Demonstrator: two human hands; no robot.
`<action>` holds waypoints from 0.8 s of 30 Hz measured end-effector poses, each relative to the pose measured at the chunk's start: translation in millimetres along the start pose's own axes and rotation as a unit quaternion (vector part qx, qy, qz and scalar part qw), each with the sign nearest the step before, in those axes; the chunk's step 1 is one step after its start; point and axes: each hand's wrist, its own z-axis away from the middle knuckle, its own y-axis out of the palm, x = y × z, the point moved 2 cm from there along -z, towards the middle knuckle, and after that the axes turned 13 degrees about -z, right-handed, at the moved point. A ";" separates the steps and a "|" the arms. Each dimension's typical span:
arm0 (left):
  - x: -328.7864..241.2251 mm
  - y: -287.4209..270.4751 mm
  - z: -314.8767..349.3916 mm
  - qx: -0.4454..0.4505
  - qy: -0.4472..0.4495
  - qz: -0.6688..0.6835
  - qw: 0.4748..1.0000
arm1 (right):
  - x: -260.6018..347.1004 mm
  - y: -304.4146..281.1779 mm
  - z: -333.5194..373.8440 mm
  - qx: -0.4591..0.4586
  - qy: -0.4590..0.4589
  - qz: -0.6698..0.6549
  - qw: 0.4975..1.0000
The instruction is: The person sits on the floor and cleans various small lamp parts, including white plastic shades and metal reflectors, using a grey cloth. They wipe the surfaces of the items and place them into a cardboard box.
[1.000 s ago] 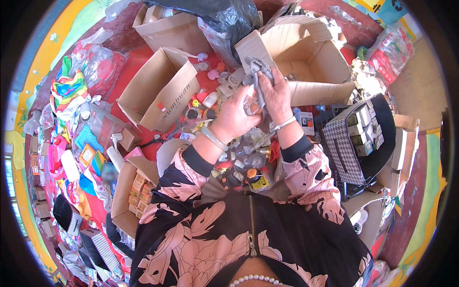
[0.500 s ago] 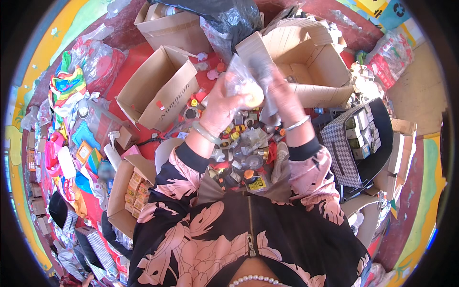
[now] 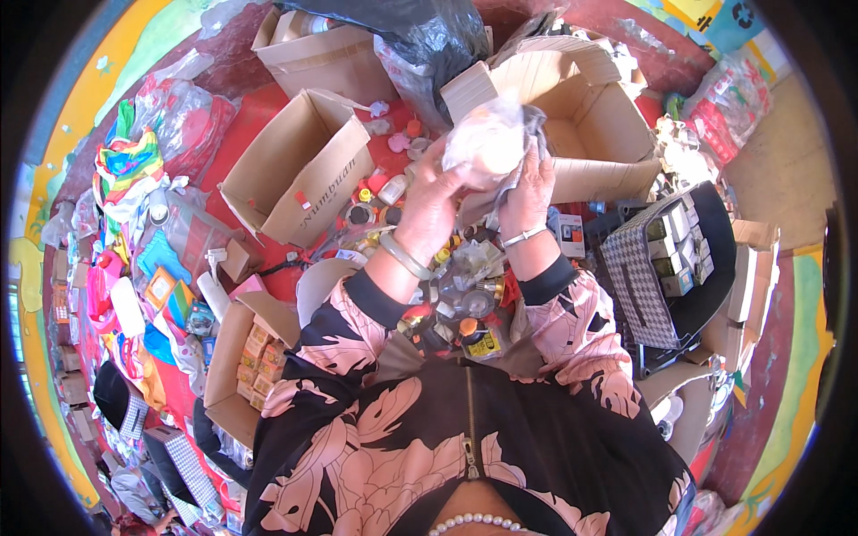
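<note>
Head: hands (image 3: 433,201) around object (image 3: 491,143), perhaps plastic

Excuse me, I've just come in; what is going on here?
A person's left hand holds up a pale, partly see-through item, too blurred to identify. The right hand has a grey cloth bunched at the item's right side. Below them lies a jumble of small containers, with an open cardboard box farther off to the left.
</note>
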 end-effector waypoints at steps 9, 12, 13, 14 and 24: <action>-10.4 -2.8 3.9 -0.061 -0.024 -0.026 0.998 | -24.9 -13.4 10.4 0.055 0.031 0.113 0.992; -5.0 -19.3 0.0 -0.101 0.123 -0.177 0.971 | -7.0 -11.6 -5.3 -0.003 0.055 0.152 0.987; -10.8 -20.0 1.2 -0.105 0.165 -0.232 0.953 | 9.3 -5.8 -8.8 -0.038 0.083 0.108 0.990; -18.2 -20.3 1.5 -0.063 0.167 -0.292 0.939 | 21.9 -4.0 -18.7 -0.030 0.073 0.062 0.995; -13.9 -24.2 12.3 0.178 0.012 -0.353 0.918 | 60.7 37.2 6.0 0.429 0.062 0.494 0.754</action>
